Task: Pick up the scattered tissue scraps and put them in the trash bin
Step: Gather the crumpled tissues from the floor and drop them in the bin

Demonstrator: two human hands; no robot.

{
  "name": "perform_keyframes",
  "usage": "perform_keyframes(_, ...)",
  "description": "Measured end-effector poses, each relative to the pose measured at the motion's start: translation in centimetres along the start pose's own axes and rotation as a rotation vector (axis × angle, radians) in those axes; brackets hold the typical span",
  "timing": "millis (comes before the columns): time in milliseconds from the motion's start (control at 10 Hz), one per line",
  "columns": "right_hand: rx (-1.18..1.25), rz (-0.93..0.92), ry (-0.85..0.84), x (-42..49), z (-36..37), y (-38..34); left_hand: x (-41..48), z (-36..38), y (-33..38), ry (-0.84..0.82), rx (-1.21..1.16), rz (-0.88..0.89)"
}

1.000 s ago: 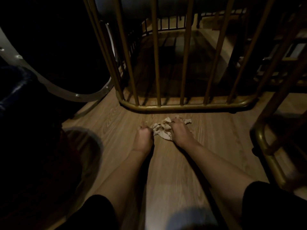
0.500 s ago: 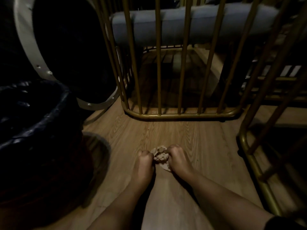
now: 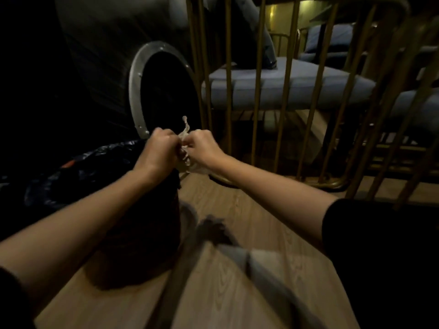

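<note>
A dim room with a wood-grain floor [image 3: 237,269] and gold metal bars [image 3: 257,91] at upper right. At frame center, the left hand [image 3: 158,151] and right hand [image 3: 202,149] together pinch a wad of tissue scraps [image 3: 186,141], its long axis vertical, a twisted tip pointing up, above the right edge of the black-lined trash bin [image 3: 95,172].

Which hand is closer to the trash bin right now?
The left hand: it hangs at the bin's black-bagged rim, while the right hand holds the tissue scraps over the floor side.
</note>
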State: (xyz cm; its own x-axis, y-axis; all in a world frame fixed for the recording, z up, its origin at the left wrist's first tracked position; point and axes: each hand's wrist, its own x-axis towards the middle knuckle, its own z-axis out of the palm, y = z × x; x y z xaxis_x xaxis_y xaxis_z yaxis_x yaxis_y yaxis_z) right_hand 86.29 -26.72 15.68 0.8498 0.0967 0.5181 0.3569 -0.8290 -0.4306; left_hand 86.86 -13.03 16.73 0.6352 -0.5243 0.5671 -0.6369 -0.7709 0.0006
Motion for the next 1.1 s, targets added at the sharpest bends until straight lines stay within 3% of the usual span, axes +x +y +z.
perform_keyframes(200, -0.025, -0.045, -0.202, 4.5, 2.8, -8.3, -3.0, -5.9, -7.5, -0.087, 0.021, -0.157)
perform_keyframes(400, -0.007, -0.021, -0.264, 4.7, 7.8, -11.2, -9.5, -5.2, -12.4, -0.189, -0.045, -0.356)
perform_keyframes(500, -0.044, 0.055, -0.479, 3.0, 9.9, -9.9, -11.2, -6.0, -13.9, -0.290, -0.042, -0.411)
perform_keyframes(600, -0.057, 0.118, -0.651, 2.9, 9.2, -9.2, -12.0, -7.2, -15.0, -0.263, -0.031, -0.435)
perform_keyframes(700, -0.018, 0.145, -0.550, 4.3, 7.3, -10.2, -12.4, -8.3, -15.5, -0.306, 0.025, -0.453)
perform_keyframes(900, 0.053, 0.090, -0.303, 6.2, 4.2, -13.1, -8.4, -12.0, -15.5, -0.328, -0.091, -0.638)
perform_keyframes(1100, -0.115, -0.041, -0.119, 8.3, 0.7, -15.1, -4.2, -15.7, -13.0, -0.116, 0.005, -0.505)
